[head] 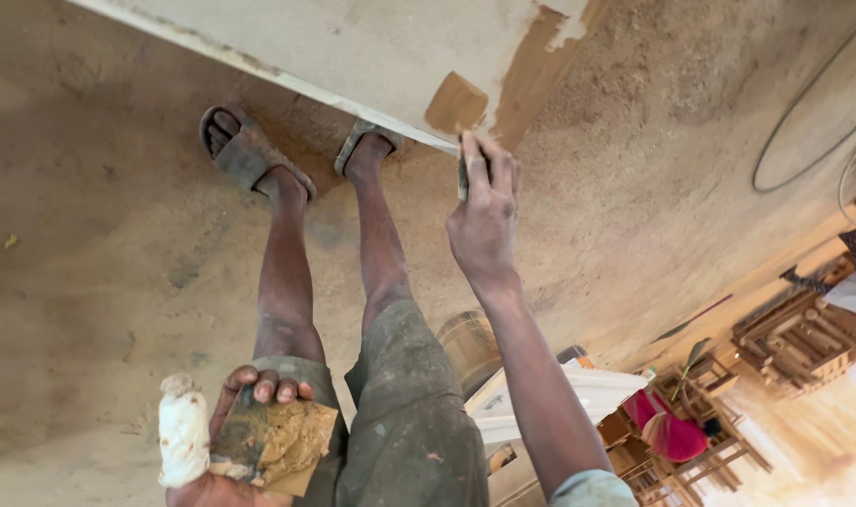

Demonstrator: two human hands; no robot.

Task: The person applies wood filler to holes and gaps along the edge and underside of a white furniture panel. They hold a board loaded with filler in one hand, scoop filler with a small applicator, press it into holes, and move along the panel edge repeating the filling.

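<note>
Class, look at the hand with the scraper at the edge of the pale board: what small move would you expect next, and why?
Probably a short stroke along the board's edge. The right hand presses a putty knife at the edge of the pale board, beside brown filler patches that cover only part of the surface. The left hand holds a small board loaded with filler, so more is ready.

Bare floor (99,235) lies open left of the feet; the board (353,47) (edge over the sandals (250,150)) blocks ahead.
</note>
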